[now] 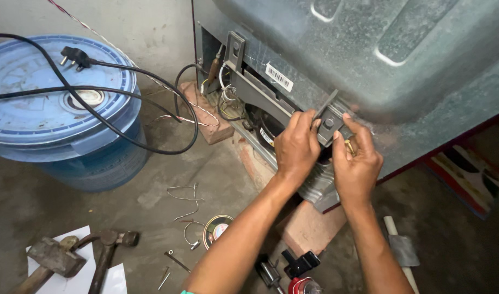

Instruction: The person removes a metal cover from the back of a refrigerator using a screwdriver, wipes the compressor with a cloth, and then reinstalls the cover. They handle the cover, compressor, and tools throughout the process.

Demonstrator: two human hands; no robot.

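Both hands: left [296, 148], right [356, 163] pinching one grey bracket [329, 121]; two hammers [80, 256] on floor.

A blue plastic drum [59, 109] stood at the left, with a black power cord and plug [75, 56] draped over its lid. On the concrete floor [167, 179] lay two hammers [78, 256] on white paper [69, 275], bits of bent wire [187, 198], a small round tin [216, 228] and loose screws [176, 261].
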